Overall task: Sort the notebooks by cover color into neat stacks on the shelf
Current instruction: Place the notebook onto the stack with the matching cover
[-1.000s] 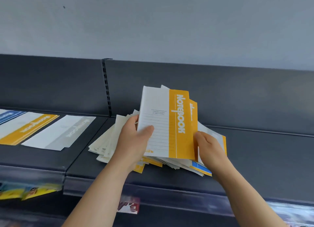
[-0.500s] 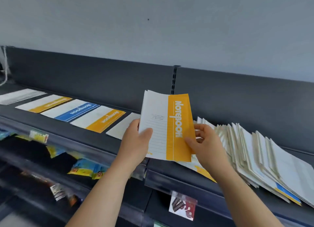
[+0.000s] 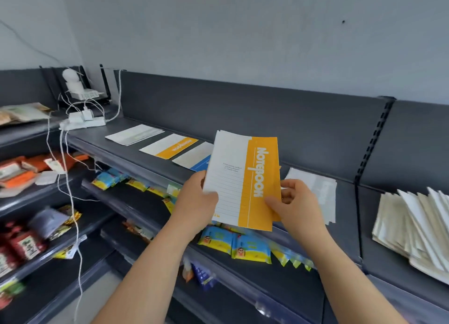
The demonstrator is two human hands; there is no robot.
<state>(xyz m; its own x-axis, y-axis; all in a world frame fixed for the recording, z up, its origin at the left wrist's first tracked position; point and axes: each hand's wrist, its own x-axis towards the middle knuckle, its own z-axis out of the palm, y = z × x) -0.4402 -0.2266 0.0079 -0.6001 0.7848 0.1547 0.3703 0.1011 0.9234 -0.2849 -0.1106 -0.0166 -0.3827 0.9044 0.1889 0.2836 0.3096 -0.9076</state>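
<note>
Two hands on one yellow notebook (image 3: pixel 243 178) in the head view: I see the left hand (image 3: pixel 194 202) gripping its white left edge, thumb on the cover, the right hand (image 3: pixel 296 207) pinching the lower right corner, notebook held upright in the air in front of the top shelf (image 3: pixel 347 214). Flat on that shelf, left to right: white notebook (image 3: pixel 134 134), yellow stack (image 3: pixel 170 146), blue stack (image 3: pixel 194 157) partly hidden by the held one, grey notebook (image 3: pixel 313 192) just behind the right hand. Fanned unsorted pile (image 3: pixel 418 231) lies in the next bay, far right
</note>
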